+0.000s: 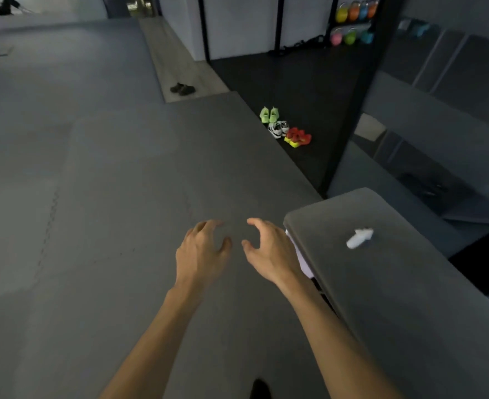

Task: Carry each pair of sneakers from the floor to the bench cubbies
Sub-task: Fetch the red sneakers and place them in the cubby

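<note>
Three pairs of sneakers stand in a row on the dark floor far ahead: a lime green pair (269, 114), a white and black pair (278, 129) and a red pair with yellow soles (298, 137). The grey padded bench (395, 283) fills the lower right; something pale shows in a cubby under its left edge (302, 259). My left hand (201, 254) and my right hand (269, 251) hover over the grey mat just left of the bench, fingers spread and curled, holding nothing.
A small white object (359, 238) lies on the bench top. A dark pair of shoes (182, 89) sits on a wooden strip further back. A rack of coloured kettlebells (354, 23) stands at the back right. A black post (352, 110) rises beside the sneakers.
</note>
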{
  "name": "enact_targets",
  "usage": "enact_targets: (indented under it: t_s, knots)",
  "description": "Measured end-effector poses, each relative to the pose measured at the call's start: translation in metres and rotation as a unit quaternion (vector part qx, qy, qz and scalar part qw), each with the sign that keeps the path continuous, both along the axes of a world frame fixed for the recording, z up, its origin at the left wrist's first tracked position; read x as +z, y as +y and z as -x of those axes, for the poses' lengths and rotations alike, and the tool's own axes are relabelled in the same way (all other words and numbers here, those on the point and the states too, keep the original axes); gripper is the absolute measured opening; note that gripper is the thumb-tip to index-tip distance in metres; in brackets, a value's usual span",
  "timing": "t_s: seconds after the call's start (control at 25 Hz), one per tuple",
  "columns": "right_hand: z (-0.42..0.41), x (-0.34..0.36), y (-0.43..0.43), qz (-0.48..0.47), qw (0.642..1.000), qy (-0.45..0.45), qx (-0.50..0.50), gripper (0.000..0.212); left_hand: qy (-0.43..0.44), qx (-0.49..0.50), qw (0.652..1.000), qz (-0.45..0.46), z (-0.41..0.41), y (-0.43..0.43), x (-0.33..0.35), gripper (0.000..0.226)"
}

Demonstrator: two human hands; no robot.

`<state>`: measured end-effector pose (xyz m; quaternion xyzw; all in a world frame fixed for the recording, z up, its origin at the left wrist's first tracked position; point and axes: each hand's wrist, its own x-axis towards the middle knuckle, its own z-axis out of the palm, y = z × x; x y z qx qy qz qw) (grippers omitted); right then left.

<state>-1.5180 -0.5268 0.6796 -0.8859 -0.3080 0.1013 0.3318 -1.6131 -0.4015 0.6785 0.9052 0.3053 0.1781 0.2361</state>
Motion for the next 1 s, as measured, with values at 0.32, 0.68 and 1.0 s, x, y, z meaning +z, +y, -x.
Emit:
enact_targets:
  t_s: [0.32,0.68,1.0]
  knots:
    - [-0.246,-0.005,0.206,0.015,1.0,-0.008,0.001,0.049,-0.029,-0.008,0.999,0.016,-0.246,0.205,-0.008,0.037]
    - [-0.537,0.007,0.4,0.031,0.992,-0.007,-0.12,0.05,-0.004,-0.123,0.992,0.004,-0.568,0.415,0.006,0.039]
    - [-0.815,-0.034,0.495,-0.01,0.985,0.039,-0.169,0.051,0.05,-0.168,0.984,-0.012,-0.859,0.511,-0.021,0.037]
